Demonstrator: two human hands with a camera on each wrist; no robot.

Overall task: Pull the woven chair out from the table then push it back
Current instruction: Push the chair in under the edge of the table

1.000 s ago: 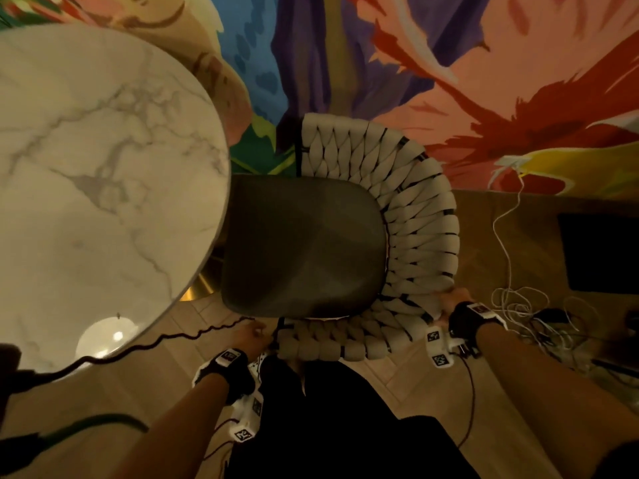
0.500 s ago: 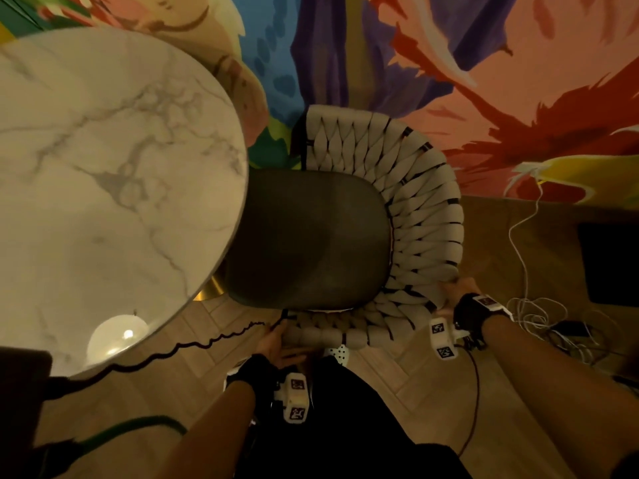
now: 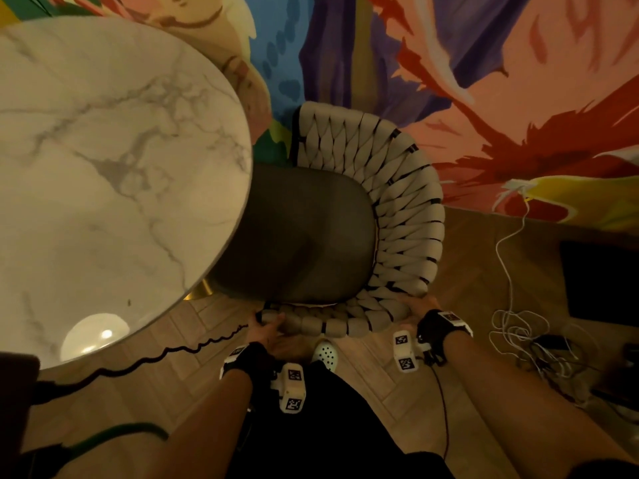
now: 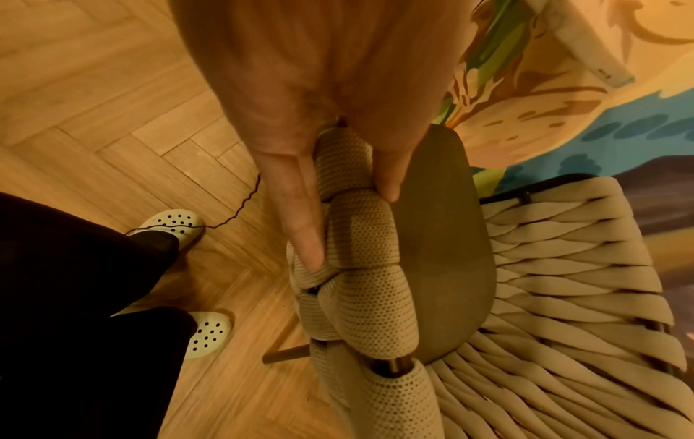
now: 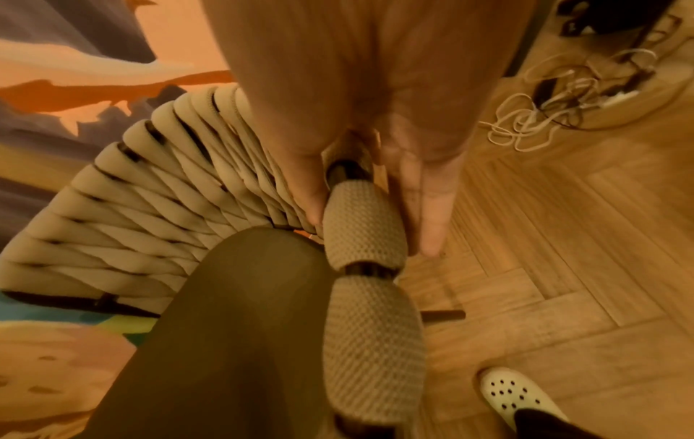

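The woven chair (image 3: 397, 219) has a beige rope back and a dark seat cushion (image 3: 304, 236). The seat's front edge lies under the rim of the round marble table (image 3: 103, 167). My left hand (image 3: 266, 326) pinches the near rim of the chair (image 4: 368, 291) between thumb and fingers (image 4: 351, 227). My right hand (image 3: 420, 305) grips the rim at the back's right corner, with the thumb inside and the fingers outside (image 5: 372, 231). The chair's legs are mostly hidden.
A brightly painted wall (image 3: 484, 98) stands just beyond the chair. Tangled white cables (image 3: 518, 326) and a dark flat object (image 3: 601, 278) lie on the herringbone wood floor to the right. A black coiled cord (image 3: 155, 357) crosses the floor on the left. My white clog (image 3: 325, 354) is behind the chair.
The chair has slid left toward the table, so more of the seat is now under the tabletop. Both hands stayed on the rim and moved with it.
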